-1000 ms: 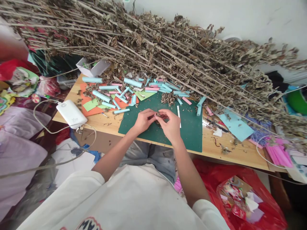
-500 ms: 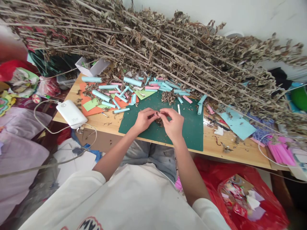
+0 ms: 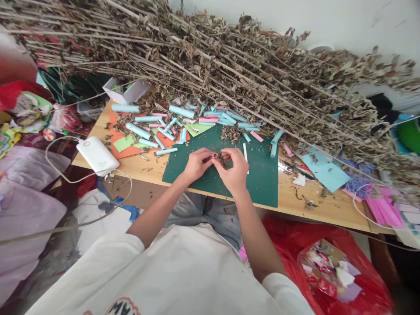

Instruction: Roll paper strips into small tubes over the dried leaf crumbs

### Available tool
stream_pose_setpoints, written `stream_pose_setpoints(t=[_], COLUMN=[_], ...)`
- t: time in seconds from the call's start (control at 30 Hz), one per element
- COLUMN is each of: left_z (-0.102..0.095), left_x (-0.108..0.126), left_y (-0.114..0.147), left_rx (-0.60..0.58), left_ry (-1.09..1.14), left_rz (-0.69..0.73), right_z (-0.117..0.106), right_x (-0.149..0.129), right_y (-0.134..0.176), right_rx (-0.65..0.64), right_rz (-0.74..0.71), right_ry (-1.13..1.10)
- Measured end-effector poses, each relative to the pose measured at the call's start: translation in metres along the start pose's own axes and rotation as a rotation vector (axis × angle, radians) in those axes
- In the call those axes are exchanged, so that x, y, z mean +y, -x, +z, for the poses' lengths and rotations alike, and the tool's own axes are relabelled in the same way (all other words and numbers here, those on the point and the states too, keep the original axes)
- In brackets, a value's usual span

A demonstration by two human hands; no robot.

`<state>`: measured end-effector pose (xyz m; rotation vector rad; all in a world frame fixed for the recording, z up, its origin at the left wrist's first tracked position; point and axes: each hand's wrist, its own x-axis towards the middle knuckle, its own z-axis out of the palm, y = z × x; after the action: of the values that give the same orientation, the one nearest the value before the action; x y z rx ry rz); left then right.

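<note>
Over the green cutting mat (image 3: pixel 259 179), my left hand (image 3: pixel 198 166) pinches a small pink paper tube (image 3: pixel 215 156), its open end facing up. My right hand (image 3: pixel 236 169) is curled at the tube's other side. Its thumb presses against the tube, while the forefinger stands a little apart from it. Crumbled dried leaves (image 3: pixel 224 161) show between that thumb and forefinger; I cannot tell whether they are pinched or lie on the mat. Just right of my right hand lies a thin white stick (image 3: pixel 245 152).
Blue and pink paper rolls (image 3: pixel 181 111) lie along the table's back among leaf bits. Long dried leafy stalks (image 3: pixel 203 65) overhang the rear. A white power bank (image 3: pixel 97 155) with a cable sits left. At right are a black pen (image 3: pixel 299 170), blue paper (image 3: pixel 324 168) and a red bag (image 3: pixel 285 245) below.
My right forefinger has drawn away from the tube, and the right hand has shifted slightly left. More of the leaves and the white stick now shows. My left hand stays almost still.
</note>
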<state>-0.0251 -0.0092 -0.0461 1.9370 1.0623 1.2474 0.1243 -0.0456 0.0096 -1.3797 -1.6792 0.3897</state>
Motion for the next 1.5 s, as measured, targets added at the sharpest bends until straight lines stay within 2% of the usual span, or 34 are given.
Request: stream_pose_setpoints(t=[0.2, 0.43, 0.57, 0.63, 0.83, 0.97, 1.07, 1.2, 1.37, 1.5], left_z=[0.0, 0.0, 0.001, 0.001, 0.0, -0.001, -0.001, 0.0, 0.001, 0.001], left_x=[0.001, 0.003, 0.003, 0.003, 0.002, 0.003, 0.003, 0.003, 0.006, 0.008], left_y=[-0.001, -0.001, -0.001, -0.001, -0.001, -0.001, -0.001, -0.001, -0.002, -0.003], left_rx=[0.004, 0.011, 0.018, 0.02, -0.003, -0.009, -0.006, 0.002, 0.039, 0.028], left_ry=[-0.021, -0.014, -0.006, 0.002, -0.005, 0.006, 0.017, 0.013, -0.025, -0.031], left_rz=[-0.01, 0.0, -0.002, -0.002, 0.005, -0.012, -0.014, -0.003, -0.028, -0.04], right_z=[0.013, 0.003, 0.002, 0.002, 0.002, 0.001, -0.002, -0.008, -0.028, -0.033], right_x=[-0.004, -0.008, -0.007, -0.008, -0.007, -0.005, -0.008, -0.008, 0.012, 0.027], right_y=[-0.001, -0.008, -0.001, 0.004, 0.008, 0.005, 0.004, 0.004, 0.015, 0.032], right_rx=[0.004, -0.051, 0.062, 0.109, 0.004, -0.032, -0.021, -0.102, 0.029, -0.204], right_rz=[0.097, 0.157, 0.231, 0.224, -0.026, -0.104, -0.09, -0.094, 0.051, 0.095], right_ry=[0.038, -0.1, -0.22, -0.234, -0.025, 0.044, 0.026, 0.022, 0.159, 0.33])
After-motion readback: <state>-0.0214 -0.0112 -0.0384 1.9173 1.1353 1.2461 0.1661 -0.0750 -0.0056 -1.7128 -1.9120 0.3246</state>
